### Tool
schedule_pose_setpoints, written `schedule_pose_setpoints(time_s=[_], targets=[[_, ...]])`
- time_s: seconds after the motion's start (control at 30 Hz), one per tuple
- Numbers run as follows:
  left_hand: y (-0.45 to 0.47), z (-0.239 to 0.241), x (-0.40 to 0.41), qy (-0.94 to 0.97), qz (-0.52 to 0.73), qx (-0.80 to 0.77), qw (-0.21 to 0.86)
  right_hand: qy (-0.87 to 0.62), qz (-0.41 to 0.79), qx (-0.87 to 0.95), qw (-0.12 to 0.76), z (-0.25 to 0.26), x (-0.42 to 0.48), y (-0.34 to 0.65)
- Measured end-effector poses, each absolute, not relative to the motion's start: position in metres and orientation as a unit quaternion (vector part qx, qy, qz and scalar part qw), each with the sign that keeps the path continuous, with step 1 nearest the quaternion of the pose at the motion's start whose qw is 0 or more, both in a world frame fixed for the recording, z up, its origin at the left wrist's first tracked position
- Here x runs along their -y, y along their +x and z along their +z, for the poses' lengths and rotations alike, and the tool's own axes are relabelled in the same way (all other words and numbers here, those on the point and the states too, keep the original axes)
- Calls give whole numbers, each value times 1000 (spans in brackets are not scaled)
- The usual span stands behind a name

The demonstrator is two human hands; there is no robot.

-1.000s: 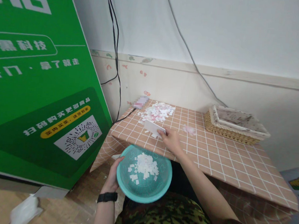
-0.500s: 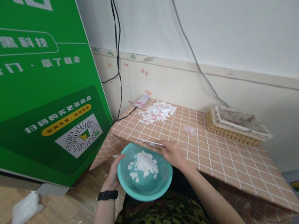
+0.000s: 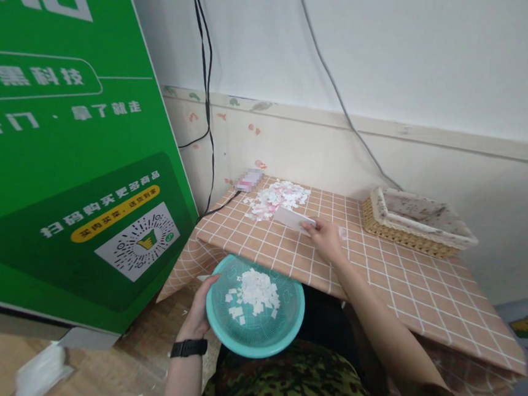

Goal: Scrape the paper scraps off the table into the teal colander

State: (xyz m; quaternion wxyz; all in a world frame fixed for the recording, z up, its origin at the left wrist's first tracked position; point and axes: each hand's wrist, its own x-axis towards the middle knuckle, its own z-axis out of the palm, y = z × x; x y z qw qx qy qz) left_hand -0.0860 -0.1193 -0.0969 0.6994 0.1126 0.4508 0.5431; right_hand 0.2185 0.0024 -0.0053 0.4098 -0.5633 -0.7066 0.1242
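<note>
My left hand (image 3: 199, 306) is closed on the left rim of a teal plastic colander (image 3: 251, 346), held below the table's front edge. A heap of small white paper-like pieces (image 3: 256, 291) lies in the colander. My right hand (image 3: 326, 237) is over the table, pinching one end of a flat white card (image 3: 290, 217). The card points left, towards a spread of white and pinkish scraps (image 3: 287, 194) on the tablecloth. A small pinkish patch of scraps (image 3: 343, 233) shows just past my right hand, partly hidden by it.
A checked brown cloth covers the table (image 3: 376, 288). A wicker basket (image 3: 413, 232) with a fabric lining stands at the back right. Black cables (image 3: 208, 94) hang by the wall, and a large green cabinet (image 3: 65, 143) rises on the left. A white bag (image 3: 43, 370) lies on the floor.
My right hand has moved with the card from above the colander's far rim, forward over the table. The card now shows its flat face. My left hand and the colander have stayed in place.
</note>
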Motion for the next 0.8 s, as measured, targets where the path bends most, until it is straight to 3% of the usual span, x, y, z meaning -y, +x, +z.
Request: schedule_pose_setpoints(time_s=[0.8], targets=[[-89,-103,118,125,547,-446,697,-483,301,737,365,-1,-56,232]])
